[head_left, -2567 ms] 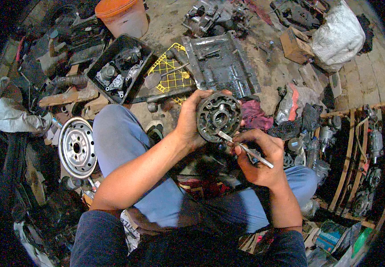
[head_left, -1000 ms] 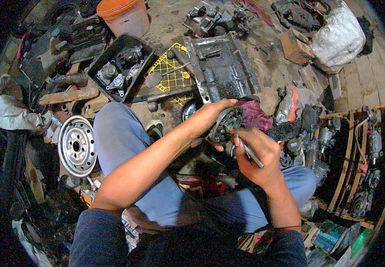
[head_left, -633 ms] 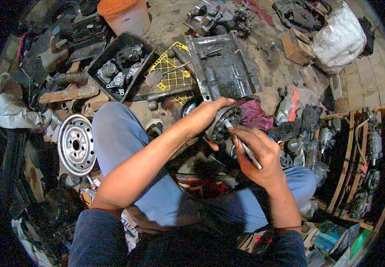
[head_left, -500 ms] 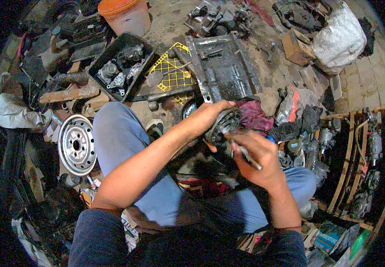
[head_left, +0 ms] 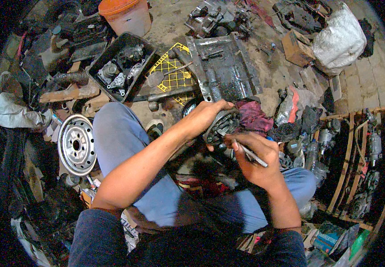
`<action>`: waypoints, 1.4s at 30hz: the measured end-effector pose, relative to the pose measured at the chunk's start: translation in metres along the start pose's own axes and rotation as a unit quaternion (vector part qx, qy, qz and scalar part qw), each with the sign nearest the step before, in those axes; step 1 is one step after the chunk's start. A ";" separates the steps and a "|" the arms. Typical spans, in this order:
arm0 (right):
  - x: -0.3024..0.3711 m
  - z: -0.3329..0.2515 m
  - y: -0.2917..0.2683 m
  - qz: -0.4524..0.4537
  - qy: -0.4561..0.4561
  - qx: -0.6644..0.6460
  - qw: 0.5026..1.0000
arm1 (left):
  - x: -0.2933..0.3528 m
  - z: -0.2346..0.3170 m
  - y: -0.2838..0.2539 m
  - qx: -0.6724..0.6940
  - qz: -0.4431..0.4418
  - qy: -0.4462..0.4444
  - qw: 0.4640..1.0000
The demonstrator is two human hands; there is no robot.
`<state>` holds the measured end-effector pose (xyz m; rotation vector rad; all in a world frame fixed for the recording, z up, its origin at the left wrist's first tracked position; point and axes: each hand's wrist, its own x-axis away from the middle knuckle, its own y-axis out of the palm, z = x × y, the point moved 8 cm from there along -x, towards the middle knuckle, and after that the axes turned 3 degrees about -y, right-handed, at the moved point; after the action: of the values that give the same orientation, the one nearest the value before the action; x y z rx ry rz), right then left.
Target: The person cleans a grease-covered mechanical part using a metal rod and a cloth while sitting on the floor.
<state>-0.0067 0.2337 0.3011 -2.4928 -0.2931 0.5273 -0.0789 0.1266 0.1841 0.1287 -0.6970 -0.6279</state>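
Observation:
My left hand [head_left: 204, 116] is closed round the edge of a dark, greasy, round metal engine part [head_left: 223, 124], thumb over its top and a fingertip showing below. In my right hand [head_left: 257, 155] is a thin metal rod-like tool [head_left: 251, 154], gripped like a pen. Its inner end points at the near right side of the round part; whether it touches cannot be made out. Just beyond the part lies a crumpled dark red rag [head_left: 255, 116]. Both hands are above my crossed legs in blue trousers.
Ahead lies an oily metal tray [head_left: 226, 66], beside a yellow grid [head_left: 174, 73] with a hammer [head_left: 170, 94] across it. A black bin of parts [head_left: 95, 73] and a silver wheel rim [head_left: 77, 144] are at left. White sack [head_left: 341, 40] and box [head_left: 298, 48] stand far right.
My right hand has shifted slightly down, and the rod-like tool shows more sharply now. The round part appears turned a little in my left hand, which stays nearly in place.

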 end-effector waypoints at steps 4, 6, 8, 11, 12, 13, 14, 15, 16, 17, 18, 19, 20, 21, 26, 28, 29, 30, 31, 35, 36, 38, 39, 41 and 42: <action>-0.003 -0.002 -0.014 0.081 0.008 0.061 0.995 | -0.006 0.006 0.003 -0.006 0.008 0.048 0.999; -0.001 0.009 -0.020 0.099 0.059 0.045 0.992 | -0.004 0.001 0.007 0.002 -0.014 0.006 1.000; 0.002 0.027 -0.020 0.119 0.102 -0.028 0.987 | -0.008 -0.006 0.008 0.027 -0.039 -0.006 0.999; 0.002 0.031 -0.024 0.121 0.121 -0.057 0.984 | -0.011 -0.010 0.006 0.071 -0.044 -0.017 0.996; 0.001 0.031 -0.024 0.112 0.126 -0.055 0.984 | -0.010 -0.010 0.007 0.088 -0.045 -0.024 0.995; -0.001 0.025 -0.026 0.107 0.127 -0.037 0.985 | -0.008 -0.007 0.007 0.076 -0.040 -0.020 0.996; 0.001 0.026 -0.025 0.109 0.138 -0.043 0.983 | -0.009 -0.008 0.008 0.081 -0.050 -0.018 0.995; 0.003 0.028 -0.024 0.112 0.149 -0.048 0.981 | -0.011 -0.010 0.007 0.085 -0.060 -0.016 0.994; 0.004 0.029 -0.023 0.114 0.160 -0.054 0.979 | -0.012 -0.011 0.008 0.090 -0.069 -0.014 0.993; 0.002 0.026 -0.022 0.110 0.139 -0.040 0.983 | -0.012 -0.011 0.008 0.095 -0.069 -0.015 0.993; 0.000 0.025 -0.021 0.106 0.117 -0.025 0.987 | -0.011 -0.010 0.009 0.100 -0.068 -0.016 0.993; -0.001 0.022 -0.019 0.102 0.095 -0.010 0.990 | -0.009 -0.009 0.010 0.105 -0.067 -0.017 0.992; -0.001 0.018 -0.018 0.107 0.070 0.008 0.992 | -0.007 -0.007 0.011 0.102 -0.057 -0.023 0.993; -0.001 0.013 -0.016 0.113 0.045 0.026 0.992 | -0.003 -0.003 0.012 0.100 -0.046 -0.029 0.993; 0.001 0.006 -0.014 0.116 -0.010 0.030 0.993 | 0.001 -0.004 0.011 0.089 -0.032 -0.042 0.995; 0.001 0.007 -0.013 0.111 0.005 0.032 0.993 | -0.001 -0.005 0.010 0.093 -0.039 -0.026 0.995; 0.002 0.005 -0.011 0.105 -0.012 0.040 0.994 | -0.003 -0.007 0.010 0.090 -0.040 -0.028 0.995; 0.003 0.003 -0.008 0.099 -0.029 0.047 0.994 | -0.005 -0.009 0.009 0.086 -0.040 -0.030 0.995; 0.005 -0.001 -0.005 0.103 -0.060 0.029 0.992 | -0.006 -0.010 0.009 0.082 -0.041 -0.032 0.995; 0.005 0.010 -0.009 0.135 -0.022 0.047 0.990 | -0.002 -0.008 0.013 0.112 -0.053 -0.050 0.991; 0.005 0.006 -0.007 0.122 -0.043 0.058 0.990 | -0.002 -0.008 0.013 0.120 -0.057 -0.047 0.990; 0.008 -0.001 -0.003 0.100 -0.085 0.081 0.988 | -0.001 -0.005 0.014 0.126 -0.057 -0.041 0.990; 0.008 -0.004 -0.001 0.087 -0.096 0.038 0.991 | 0.003 -0.001 0.017 0.122 -0.052 -0.036 0.990; 0.007 -0.003 -0.001 0.103 -0.101 0.051 0.988 | 0.003 0.001 0.017 0.116 -0.051 -0.030 0.991; 0.006 -0.002 -0.001 0.111 -0.104 0.057 0.987 | -0.001 -0.002 0.014 0.113 -0.054 -0.028 0.992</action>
<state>-0.0002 0.2353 0.3017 -2.3757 -0.0613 0.8730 -0.0715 0.1387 0.1865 0.3607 -0.8193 -0.6568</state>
